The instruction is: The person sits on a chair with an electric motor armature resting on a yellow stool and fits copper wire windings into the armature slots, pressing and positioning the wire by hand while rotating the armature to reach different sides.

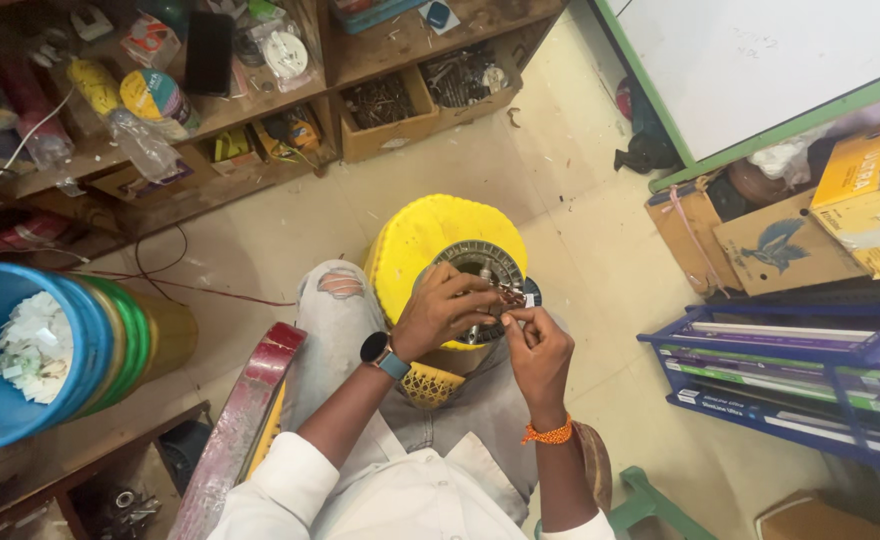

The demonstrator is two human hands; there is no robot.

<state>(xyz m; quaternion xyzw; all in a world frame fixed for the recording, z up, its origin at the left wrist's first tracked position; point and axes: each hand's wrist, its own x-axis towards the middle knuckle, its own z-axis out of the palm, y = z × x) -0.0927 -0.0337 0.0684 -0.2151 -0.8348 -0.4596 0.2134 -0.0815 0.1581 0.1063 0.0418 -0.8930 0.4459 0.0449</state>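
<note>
Both hands meet over a round metal stator (480, 270) that rests on a yellow stool (415, 245) in front of the person's knees. The right hand (538, 350) has its fingers (520, 318) pinched together on copper wire (510, 296) at the stator's near edge. The left hand (445, 312) curls over the ring, fingers bent and pressed on the same wire beside the right fingertips, steadying it. How many slots already carry winding cannot be told; the hands hide the near part, and the far slots look bare, so most of the winding seems left to do. Outward lie a stack of blue and green buckets (70, 345), wooden shelves (260, 110) of parts, and a blue rack (810, 370).
</note>
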